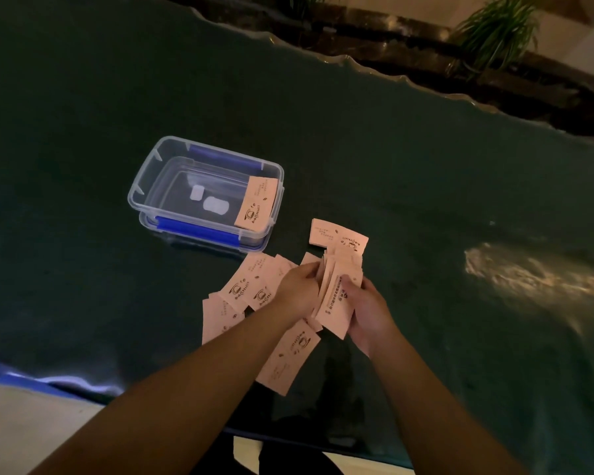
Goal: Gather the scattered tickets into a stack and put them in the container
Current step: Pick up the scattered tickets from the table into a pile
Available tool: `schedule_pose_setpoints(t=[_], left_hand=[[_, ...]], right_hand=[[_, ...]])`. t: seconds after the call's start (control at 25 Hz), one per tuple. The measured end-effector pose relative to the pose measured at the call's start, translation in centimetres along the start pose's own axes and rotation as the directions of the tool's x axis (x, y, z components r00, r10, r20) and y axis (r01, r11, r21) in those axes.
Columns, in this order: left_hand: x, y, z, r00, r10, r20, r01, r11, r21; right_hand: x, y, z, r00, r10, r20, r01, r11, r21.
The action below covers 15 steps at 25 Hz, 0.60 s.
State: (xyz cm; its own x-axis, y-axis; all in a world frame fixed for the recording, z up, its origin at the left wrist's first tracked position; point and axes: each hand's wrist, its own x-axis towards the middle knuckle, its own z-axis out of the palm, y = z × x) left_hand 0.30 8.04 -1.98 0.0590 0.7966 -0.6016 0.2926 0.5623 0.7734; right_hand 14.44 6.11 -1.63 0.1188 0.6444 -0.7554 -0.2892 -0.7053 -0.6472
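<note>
Two bare hands meet just below the middle of the frame, over a dark green table. The right hand cups a thick bundle of pink tickets from the right side, thumb laid across the top ticket and the other fingers curled under — the bundle fans out unevenly toward the upper right, its edges not squared. The left hand comes in from the left with its fingers bent and pressed against the bundle's left edge; whether they pinch a single ticket I cannot tell.

Several loose tickets lie flat on the table under and to the left of the left hand, overlapping one another, each printed with a small coffee-cup drawing. One more ticket lies below the hands, between the two forearms, angled toward the lower left. Another sits just above the bundle, partly tucked behind it.

Up and to the left of the hands stands a clear plastic box with blue clips on its long sides and no lid on it. One ticket leans inside against its right end wall — tilted, not flat on the bottom.
</note>
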Motion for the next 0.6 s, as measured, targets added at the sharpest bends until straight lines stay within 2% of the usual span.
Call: schedule_pose_setpoints(t=[0.08,0.2,0.28,0.32,0.48,0.6], left_hand=[[0.2,-1.1,-0.7,0.990,0.044,-0.131,-0.028,0.992,0.120],[0.0,-3.0,-2.4,0.959,0.026,-0.281,0.061,0.953,0.295],[-0.1,-3.8,-2.7,0.971,0.059,-0.232,0.080,0.834,0.545],[-0.2,-3.9,-2.5,0.977,0.065,-0.205,0.078,0.783,0.617],[-0.7,-2.2,-1.2,0.989,0.036,-0.147,0.076,0.722,0.687],[-0.9,-1.1,-0.6,0.998,0.064,-0.024,-0.024,0.661,0.750]], right_hand=[[0.4,-0.6,-1.0,1.000,0.003,-0.029,-0.004,1.000,-0.023],[0.7,-1.2,-2.5,0.994,0.073,-0.087,-0.077,0.996,-0.049],[0.7,-1.1,-2.9,0.991,0.103,-0.092,-0.106,0.994,-0.030],[0.7,-1.0,-2.8,0.991,0.107,-0.082,-0.109,0.994,-0.022],[0.4,-0.7,-1.8,0.992,0.112,-0.051,-0.115,0.992,-0.060],[0.7,-0.5,-1.3,0.992,0.111,-0.056,-0.117,0.984,-0.132]])
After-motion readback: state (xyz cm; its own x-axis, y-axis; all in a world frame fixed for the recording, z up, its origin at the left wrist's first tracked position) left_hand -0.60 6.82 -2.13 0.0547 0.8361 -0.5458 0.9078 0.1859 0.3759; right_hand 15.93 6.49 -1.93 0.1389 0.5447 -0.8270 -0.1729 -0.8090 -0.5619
